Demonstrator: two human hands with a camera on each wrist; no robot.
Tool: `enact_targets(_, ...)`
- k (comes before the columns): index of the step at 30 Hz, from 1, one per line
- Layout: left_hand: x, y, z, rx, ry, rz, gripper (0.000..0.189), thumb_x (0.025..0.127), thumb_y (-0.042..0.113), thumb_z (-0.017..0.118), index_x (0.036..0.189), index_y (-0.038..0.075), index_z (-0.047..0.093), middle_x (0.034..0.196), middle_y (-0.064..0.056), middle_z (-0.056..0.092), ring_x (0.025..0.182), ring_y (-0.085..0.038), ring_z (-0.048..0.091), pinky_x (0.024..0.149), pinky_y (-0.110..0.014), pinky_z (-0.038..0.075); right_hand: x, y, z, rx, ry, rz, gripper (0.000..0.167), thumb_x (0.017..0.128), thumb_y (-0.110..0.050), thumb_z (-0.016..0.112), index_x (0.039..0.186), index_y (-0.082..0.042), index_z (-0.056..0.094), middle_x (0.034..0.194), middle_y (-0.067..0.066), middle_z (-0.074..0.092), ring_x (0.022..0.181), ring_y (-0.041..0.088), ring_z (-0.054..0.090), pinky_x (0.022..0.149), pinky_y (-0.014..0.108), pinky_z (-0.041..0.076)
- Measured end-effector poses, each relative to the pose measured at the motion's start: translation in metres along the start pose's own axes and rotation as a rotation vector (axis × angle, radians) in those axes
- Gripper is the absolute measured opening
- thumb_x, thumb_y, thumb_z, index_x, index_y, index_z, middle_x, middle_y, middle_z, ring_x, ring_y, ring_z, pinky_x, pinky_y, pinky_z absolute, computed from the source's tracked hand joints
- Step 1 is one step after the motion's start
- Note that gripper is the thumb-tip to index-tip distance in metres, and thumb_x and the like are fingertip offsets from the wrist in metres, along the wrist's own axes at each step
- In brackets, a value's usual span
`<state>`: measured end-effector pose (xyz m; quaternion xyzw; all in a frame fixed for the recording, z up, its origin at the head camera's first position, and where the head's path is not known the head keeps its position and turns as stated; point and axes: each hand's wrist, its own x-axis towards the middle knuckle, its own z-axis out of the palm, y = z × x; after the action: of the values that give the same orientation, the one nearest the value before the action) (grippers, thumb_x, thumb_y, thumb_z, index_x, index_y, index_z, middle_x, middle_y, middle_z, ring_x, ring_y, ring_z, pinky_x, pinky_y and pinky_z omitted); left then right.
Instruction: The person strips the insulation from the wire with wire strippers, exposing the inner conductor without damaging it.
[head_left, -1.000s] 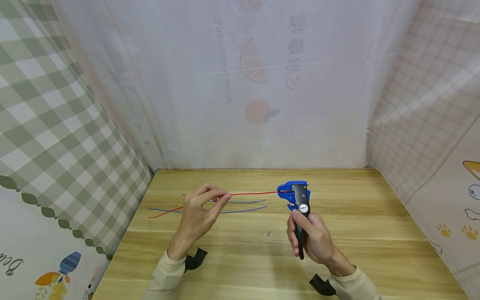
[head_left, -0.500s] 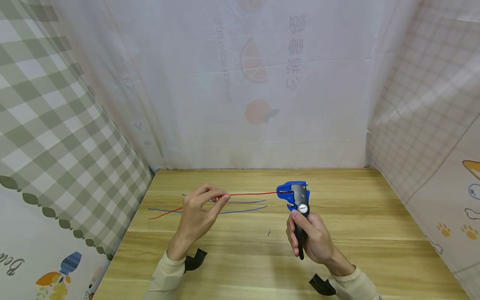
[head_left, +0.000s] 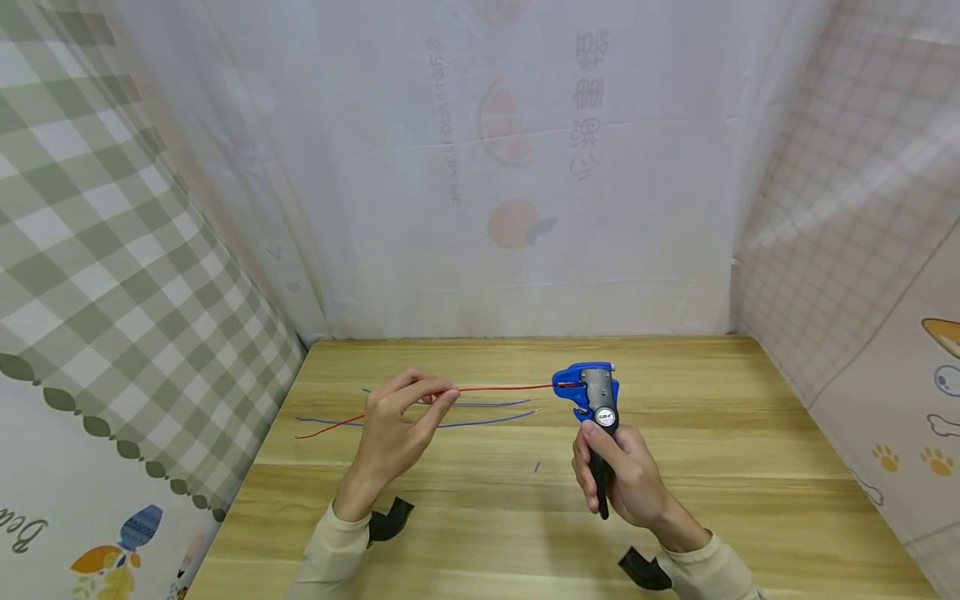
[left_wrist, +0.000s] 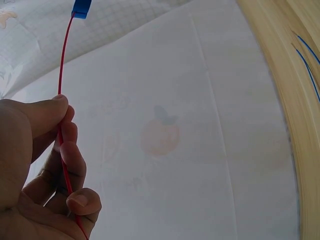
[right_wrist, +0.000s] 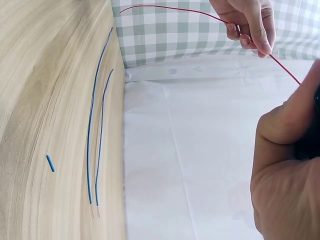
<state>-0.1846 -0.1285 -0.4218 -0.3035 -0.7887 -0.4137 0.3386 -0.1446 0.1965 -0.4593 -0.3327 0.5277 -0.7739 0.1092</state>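
Observation:
My left hand (head_left: 405, 425) pinches a red wire (head_left: 502, 387) between thumb and fingertips; in the left wrist view the wire (left_wrist: 62, 60) runs on down past the other fingers. Its right end sits between the blue jaws of a wire stripper (head_left: 597, 392). My right hand (head_left: 626, 471) grips the stripper's black handles, holding the tool upright over the table. In the right wrist view that hand (right_wrist: 285, 165) hides most of the tool. Two blue wires (head_left: 487, 422) with bare right ends lie on the table, partly behind my left hand.
A short blue piece of insulation (head_left: 537, 467) lies on the wooden table (head_left: 480, 517) between the hands. Black wrist straps or mounts (head_left: 392, 518) show at both wrists. Patterned cloth walls (head_left: 420, 283) stand behind and at both sides of the table.
Almost nothing differs. The wire stripper has shifted very slightly left, with the red wire still between its jaws and both hands holding the same grips.

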Motion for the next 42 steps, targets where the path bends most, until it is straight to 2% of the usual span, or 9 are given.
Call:
enact_targets(8, 0.0005, -0.0009, 0.0011, 0.009, 0.010, 0.022, 0.013, 0.090, -0.002, 0.091, 0.095, 0.010, 0.088, 0.089, -0.001, 0.079, 0.075, -0.014, 0.071, 0.070, -0.019, 0.055, -0.0003, -0.0009, 0.0007, -0.002, 0.005, 0.000, 0.039, 0.120, -0.001, 0.020, 0.089, 0.009, 0.041, 0.060, 0.024, 0.039, 0.041, 0.046, 0.034, 0.034, 0.040, 0.046)
enact_targets(14, 0.0007, -0.0009, 0.0013, 0.002, 0.008, 0.023, 0.014, 0.090, -0.002, 0.091, 0.095, 0.011, 0.088, 0.089, -0.001, 0.079, 0.074, -0.014, 0.070, 0.070, -0.019, 0.055, -0.0009, 0.0000, 0.0011, -0.007, 0.018, -0.003, 0.039, 0.120, 0.000, 0.020, 0.088, 0.009, 0.041, 0.059, 0.024, 0.038, 0.040, 0.046, 0.033, 0.032, 0.043, 0.043)
enact_targets(35, 0.0002, -0.0010, 0.0025, 0.010, 0.013, 0.038, 0.015, 0.089, -0.003, 0.091, 0.095, 0.010, 0.088, 0.089, -0.002, 0.079, 0.075, -0.016, 0.071, 0.070, -0.021, 0.056, -0.0016, 0.0026, 0.0026, -0.019, 0.048, 0.001, 0.039, 0.121, -0.001, 0.021, 0.088, 0.009, 0.040, 0.058, 0.025, 0.038, 0.039, 0.046, 0.032, 0.031, 0.045, 0.042)
enact_targets(39, -0.0001, -0.0005, 0.0025, 0.009, 0.013, 0.030, 0.014, 0.089, -0.003, 0.091, 0.095, 0.010, 0.088, 0.089, -0.002, 0.079, 0.075, -0.016, 0.071, 0.070, -0.022, 0.056, -0.0020, 0.0031, 0.0024, -0.010, 0.050, 0.004, 0.039, 0.121, -0.002, 0.021, 0.088, 0.009, 0.040, 0.058, 0.024, 0.038, 0.039, 0.047, 0.032, 0.031, 0.043, 0.043)
enact_targets(42, -0.0002, 0.0005, 0.0026, 0.009, 0.002, 0.008, 0.012, 0.091, -0.001, 0.091, 0.094, 0.010, 0.088, 0.089, -0.002, 0.079, 0.076, -0.015, 0.071, 0.071, -0.021, 0.056, -0.0018, 0.0040, 0.0018, 0.003, 0.055, -0.004, 0.040, 0.121, -0.003, 0.020, 0.088, 0.009, 0.039, 0.058, 0.023, 0.036, 0.038, 0.046, 0.029, 0.029, 0.043, 0.038)
